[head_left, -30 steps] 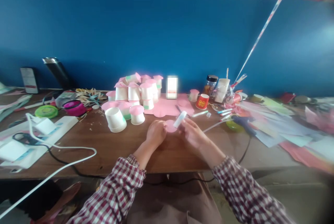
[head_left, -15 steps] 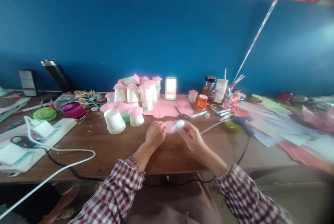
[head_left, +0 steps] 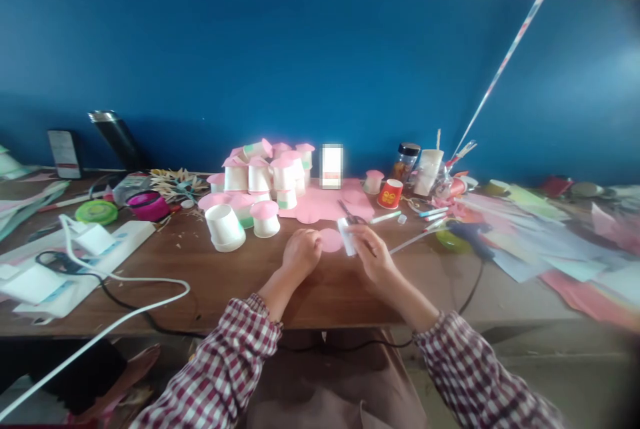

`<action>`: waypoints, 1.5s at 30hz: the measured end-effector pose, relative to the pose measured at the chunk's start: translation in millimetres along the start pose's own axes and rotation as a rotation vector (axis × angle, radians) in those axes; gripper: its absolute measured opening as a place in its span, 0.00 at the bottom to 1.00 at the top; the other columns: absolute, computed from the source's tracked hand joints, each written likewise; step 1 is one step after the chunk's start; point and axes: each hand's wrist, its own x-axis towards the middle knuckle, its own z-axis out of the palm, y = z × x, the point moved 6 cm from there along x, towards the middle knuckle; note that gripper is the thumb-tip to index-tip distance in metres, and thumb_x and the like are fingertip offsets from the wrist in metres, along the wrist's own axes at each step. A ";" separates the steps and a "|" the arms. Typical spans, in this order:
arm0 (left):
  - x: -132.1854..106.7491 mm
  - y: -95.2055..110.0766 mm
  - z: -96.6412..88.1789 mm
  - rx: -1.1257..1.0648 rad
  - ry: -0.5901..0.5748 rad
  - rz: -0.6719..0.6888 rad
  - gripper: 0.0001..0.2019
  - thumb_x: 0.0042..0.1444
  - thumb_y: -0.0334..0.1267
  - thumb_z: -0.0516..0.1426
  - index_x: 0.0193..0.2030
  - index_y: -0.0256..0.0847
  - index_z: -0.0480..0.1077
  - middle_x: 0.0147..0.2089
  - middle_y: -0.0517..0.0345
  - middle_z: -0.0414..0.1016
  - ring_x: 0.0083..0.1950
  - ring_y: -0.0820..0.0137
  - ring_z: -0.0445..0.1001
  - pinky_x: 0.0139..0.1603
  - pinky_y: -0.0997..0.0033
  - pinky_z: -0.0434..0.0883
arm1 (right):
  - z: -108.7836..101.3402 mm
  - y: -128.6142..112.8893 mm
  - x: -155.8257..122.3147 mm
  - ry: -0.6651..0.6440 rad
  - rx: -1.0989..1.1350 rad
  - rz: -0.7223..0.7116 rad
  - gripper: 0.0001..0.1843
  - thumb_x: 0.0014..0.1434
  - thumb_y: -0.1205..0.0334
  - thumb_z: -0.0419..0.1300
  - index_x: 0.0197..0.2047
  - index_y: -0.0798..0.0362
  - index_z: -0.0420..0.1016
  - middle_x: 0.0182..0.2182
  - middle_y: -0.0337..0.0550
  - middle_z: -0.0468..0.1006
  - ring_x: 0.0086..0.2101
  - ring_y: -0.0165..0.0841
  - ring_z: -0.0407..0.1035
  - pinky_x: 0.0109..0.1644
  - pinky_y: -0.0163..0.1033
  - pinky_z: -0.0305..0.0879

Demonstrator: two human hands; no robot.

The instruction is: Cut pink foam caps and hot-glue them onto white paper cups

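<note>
My left hand (head_left: 300, 253) is curled closed and pinches the left edge of a small pink paper disc (head_left: 330, 240) just above the wooden table (head_left: 210, 275). My right hand (head_left: 371, 253) is closed round a short white stick, perhaps a glue stick (head_left: 346, 236), whose end touches the right side of the disc. Both sleeves are red and white check. Black scissors (head_left: 349, 213) lie just behind the stick on a large pink paper sheet (head_left: 320, 205).
A heap of white paper cups with pink tops (head_left: 260, 179) stands behind my hands, with one upturned white cup (head_left: 224, 227) nearer. A red cup (head_left: 389, 193), jar (head_left: 406, 161) and markers sit right. Loose papers (head_left: 540, 229) cover the right; a power strip (head_left: 107, 249) with cables lies left.
The white stick in my right hand has swung from pointing up and away to lying against the disc's right side. My left hand has stayed on the disc.
</note>
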 end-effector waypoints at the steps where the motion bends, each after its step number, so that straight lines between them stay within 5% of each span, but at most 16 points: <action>1: -0.5 1.5 -1.8 0.000 0.000 0.008 0.09 0.55 0.31 0.51 0.31 0.40 0.72 0.36 0.51 0.76 0.43 0.63 0.71 0.48 0.65 0.67 | 1.0 4.6 2.1 -0.019 0.063 0.041 0.10 0.60 0.54 0.55 0.42 0.48 0.71 0.26 0.37 0.69 0.26 0.28 0.62 0.31 0.35 0.61; 7: -2.3 7.2 -8.5 0.026 -0.005 0.054 0.09 0.55 0.30 0.51 0.29 0.40 0.71 0.34 0.52 0.75 0.42 0.64 0.71 0.48 0.65 0.67 | 5.6 27.6 12.5 0.003 0.403 0.224 0.18 0.54 0.52 0.59 0.47 0.47 0.70 0.30 0.39 0.74 0.31 0.31 0.69 0.33 0.36 0.64; 11: -0.7 4.1 -6.3 0.027 -0.021 0.039 0.10 0.56 0.30 0.50 0.32 0.39 0.73 0.36 0.51 0.76 0.44 0.63 0.72 0.50 0.65 0.66 | 4.7 25.0 23.4 0.035 0.144 0.155 0.21 0.47 0.53 0.65 0.44 0.50 0.71 0.28 0.36 0.72 0.28 0.29 0.66 0.32 0.35 0.63; 17: 0.2 1.0 -7.5 0.041 -0.053 -0.002 0.10 0.56 0.33 0.52 0.35 0.40 0.75 0.38 0.52 0.77 0.46 0.62 0.72 0.49 0.65 0.66 | 10.6 10.6 34.9 0.084 -0.435 -0.055 0.16 0.53 0.47 0.59 0.30 0.53 0.72 0.25 0.38 0.71 0.25 0.29 0.63 0.30 0.33 0.60; 23: 0.2 1.3 -6.6 0.058 -0.041 0.010 0.09 0.55 0.38 0.54 0.34 0.41 0.76 0.33 0.52 0.76 0.42 0.60 0.71 0.47 0.63 0.67 | 7.5 19.9 30.7 0.157 -0.370 -0.022 0.15 0.55 0.48 0.57 0.32 0.53 0.69 0.26 0.41 0.75 0.26 0.30 0.68 0.31 0.34 0.64; 29: 0.8 2.8 -4.6 -0.049 -0.023 0.102 0.12 0.55 0.31 0.52 0.41 0.41 0.75 0.44 0.53 0.76 0.49 0.63 0.69 0.53 0.64 0.65 | 0.8 22.8 25.8 0.135 -0.393 0.022 0.13 0.56 0.51 0.57 0.31 0.53 0.69 0.26 0.41 0.77 0.26 0.31 0.70 0.30 0.34 0.64; 34: 1.4 2.6 -2.7 -0.020 -0.101 0.096 0.09 0.53 0.32 0.53 0.28 0.41 0.74 0.33 0.53 0.75 0.41 0.64 0.71 0.46 0.65 0.67 | 7.6 22.7 23.5 0.069 -0.496 -0.023 0.10 0.55 0.54 0.58 0.31 0.53 0.69 0.28 0.42 0.76 0.26 0.31 0.70 0.33 0.34 0.65; 45: 1.9 3.2 -1.5 -0.066 -0.109 0.088 0.10 0.52 0.32 0.53 0.30 0.43 0.76 0.36 0.55 0.78 0.44 0.63 0.72 0.50 0.64 0.66 | 19.8 37.1 25.5 -0.081 -0.634 -0.144 0.12 0.58 0.53 0.56 0.32 0.54 0.71 0.29 0.43 0.74 0.29 0.32 0.67 0.35 0.35 0.62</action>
